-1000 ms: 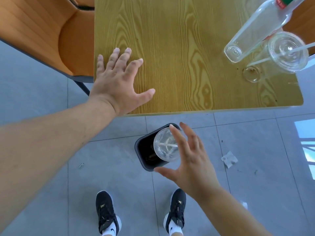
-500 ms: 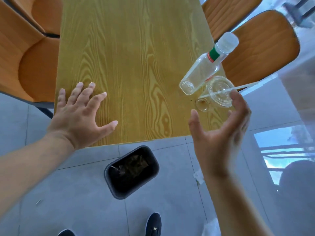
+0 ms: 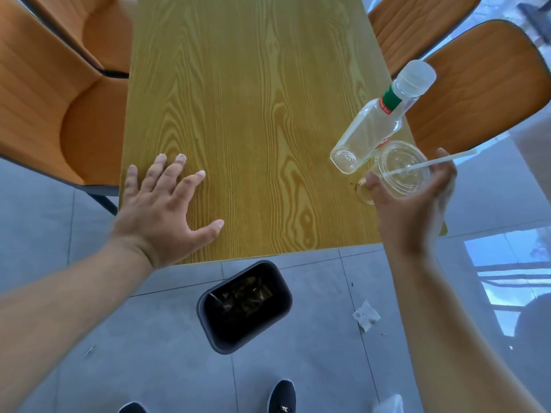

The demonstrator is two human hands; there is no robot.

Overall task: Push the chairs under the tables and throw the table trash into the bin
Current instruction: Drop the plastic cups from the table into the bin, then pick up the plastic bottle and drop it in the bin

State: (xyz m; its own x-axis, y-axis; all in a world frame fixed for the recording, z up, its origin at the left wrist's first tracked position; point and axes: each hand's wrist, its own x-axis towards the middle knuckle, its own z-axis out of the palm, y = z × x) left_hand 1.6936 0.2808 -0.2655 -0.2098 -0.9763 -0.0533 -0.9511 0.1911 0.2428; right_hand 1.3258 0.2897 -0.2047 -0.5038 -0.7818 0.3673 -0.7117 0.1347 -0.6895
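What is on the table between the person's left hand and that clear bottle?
Nothing: in the head view, only bare wood of the table stretches from the left hand to the clear bottle.

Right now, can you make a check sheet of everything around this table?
Surface: wooden table, bare except at its right near corner.
Job's things: clear bottle and lidded cup with straw on the table; black bin on the floor, trash inside.
Clutter: paper scrap on the floor.
Grippers: left hand flat on the table, fingers spread; right hand open around the cup.
Cables: nothing seen.
Surroundings: orange chairs both sides, grey tiles.
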